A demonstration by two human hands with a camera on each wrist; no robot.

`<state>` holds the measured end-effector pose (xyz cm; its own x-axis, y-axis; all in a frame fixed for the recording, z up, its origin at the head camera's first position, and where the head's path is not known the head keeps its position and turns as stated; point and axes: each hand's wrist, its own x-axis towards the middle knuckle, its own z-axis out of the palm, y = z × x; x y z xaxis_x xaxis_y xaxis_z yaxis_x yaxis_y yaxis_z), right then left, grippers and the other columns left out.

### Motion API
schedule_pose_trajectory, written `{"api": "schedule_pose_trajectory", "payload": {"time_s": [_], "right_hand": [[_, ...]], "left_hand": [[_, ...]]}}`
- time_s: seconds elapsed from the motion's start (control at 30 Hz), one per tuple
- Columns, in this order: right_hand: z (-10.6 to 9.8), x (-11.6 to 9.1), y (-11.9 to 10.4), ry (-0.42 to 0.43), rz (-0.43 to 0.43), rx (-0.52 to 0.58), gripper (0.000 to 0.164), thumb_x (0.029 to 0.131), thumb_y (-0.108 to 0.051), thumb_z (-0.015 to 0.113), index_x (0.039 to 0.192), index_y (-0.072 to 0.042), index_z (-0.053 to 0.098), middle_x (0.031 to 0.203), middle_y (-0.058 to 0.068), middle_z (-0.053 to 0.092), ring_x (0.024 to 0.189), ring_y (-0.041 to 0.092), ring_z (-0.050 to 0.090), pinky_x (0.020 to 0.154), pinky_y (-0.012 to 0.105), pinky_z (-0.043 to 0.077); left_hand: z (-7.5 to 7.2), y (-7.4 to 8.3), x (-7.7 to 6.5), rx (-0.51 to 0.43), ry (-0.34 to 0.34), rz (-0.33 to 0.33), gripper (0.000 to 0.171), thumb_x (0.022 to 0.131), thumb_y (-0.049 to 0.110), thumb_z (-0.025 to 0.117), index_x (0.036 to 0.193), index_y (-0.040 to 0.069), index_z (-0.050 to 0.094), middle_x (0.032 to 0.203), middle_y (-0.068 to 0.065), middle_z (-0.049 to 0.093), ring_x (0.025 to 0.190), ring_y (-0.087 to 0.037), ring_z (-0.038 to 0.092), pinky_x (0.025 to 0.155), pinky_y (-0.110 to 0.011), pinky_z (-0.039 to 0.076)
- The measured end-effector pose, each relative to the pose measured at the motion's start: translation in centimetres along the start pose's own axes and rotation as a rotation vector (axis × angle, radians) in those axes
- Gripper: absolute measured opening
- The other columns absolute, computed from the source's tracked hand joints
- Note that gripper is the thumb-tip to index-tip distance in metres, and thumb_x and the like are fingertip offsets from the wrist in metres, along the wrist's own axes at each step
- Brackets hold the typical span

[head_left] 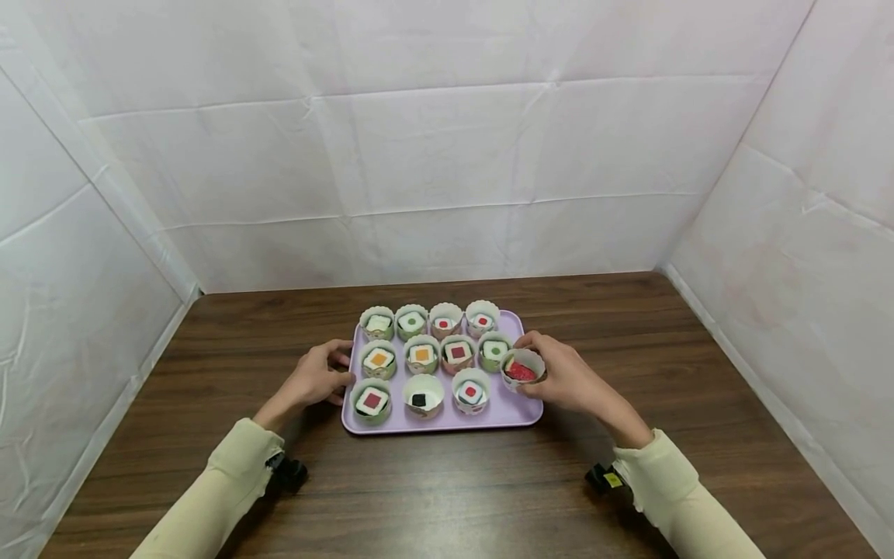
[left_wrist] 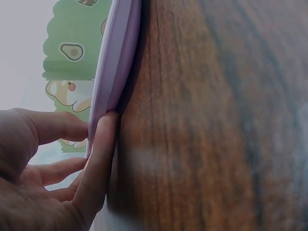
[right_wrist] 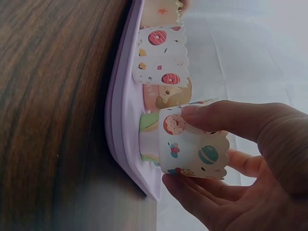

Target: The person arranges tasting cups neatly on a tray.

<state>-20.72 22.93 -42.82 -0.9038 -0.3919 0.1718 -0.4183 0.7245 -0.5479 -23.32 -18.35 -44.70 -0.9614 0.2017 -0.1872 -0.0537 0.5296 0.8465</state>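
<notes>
A lilac tray (head_left: 447,424) lies on the wooden table, bearing rows of scalloped paper cups with sushi-like pieces in them. At its left end my left hand (head_left: 317,374) grips the rim, the thumb and a finger (left_wrist: 102,144) on the edge. My right hand (head_left: 567,374) pinches a white paper cup (right_wrist: 195,144) printed with sweets between thumb and fingers. Inside that cup is a red piece (head_left: 521,371). The right wrist view shows the cup raised a little above the tray's right end, in front of a green cup (right_wrist: 150,122).
Behind and on both sides of the dark wooden table (head_left: 447,489) hang creased white sheets (head_left: 433,147). A front cup (head_left: 423,396) holds one small black piece. Small black devices are strapped at both wrists, below pale sleeves.
</notes>
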Motion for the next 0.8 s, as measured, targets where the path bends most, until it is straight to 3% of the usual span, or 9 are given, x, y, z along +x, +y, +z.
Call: {"api": "schedule_pose_trajectory", "payload": {"time_s": [0.5, 0.8], "right_hand": [[0.57, -0.04, -0.56, -0.066, 0.009, -0.003, 0.056, 0.079, -0.011, 0.087, 0.128, -0.008, 0.059, 0.132, 0.017, 0.066, 0.125, 0.038, 0.062, 0.101, 0.057, 0.056], [0.91, -0.01, -0.73, -0.103, 0.056, 0.001, 0.072, 0.077, -0.010, 0.088, 0.137, -0.008, 0.048, 0.124, 0.021, 0.067, 0.116, 0.033, 0.064, 0.093, 0.050, 0.058]], "left_hand": [[-0.05, 0.02, -0.12, 0.004, -0.004, -0.005, 0.065, 0.093, -0.003, 0.064, 0.154, -0.002, 0.040, 0.127, -0.027, 0.053, 0.077, -0.020, 0.067, 0.063, -0.036, 0.067], [0.01, 0.07, -0.12, 0.000, 0.000, 0.003, 0.065, 0.093, -0.003, 0.064, 0.154, -0.001, 0.041, 0.126, -0.026, 0.053, 0.077, -0.021, 0.067, 0.062, -0.035, 0.067]]}}
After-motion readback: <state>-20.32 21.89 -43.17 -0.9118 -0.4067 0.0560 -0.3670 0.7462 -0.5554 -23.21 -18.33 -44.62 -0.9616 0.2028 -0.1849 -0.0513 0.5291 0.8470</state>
